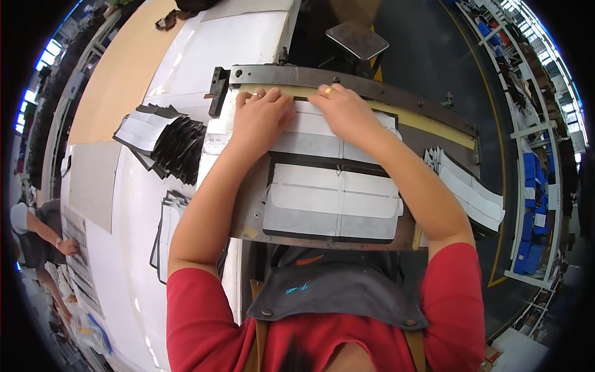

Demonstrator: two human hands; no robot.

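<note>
Both hands lie flat, fingers spread and gripping nothing, my left hand (260,118) and right hand (347,111) side by side pressing the white rectangular fabric piece (310,133) against the long dark metal guide bar (372,93), so I keep wrists low, forearms angled inward and pressure even.

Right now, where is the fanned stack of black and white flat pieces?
In the head view, the fanned stack of black and white flat pieces lies on the white table at the person's left, just beyond the left hand and the metal work plate.
</note>
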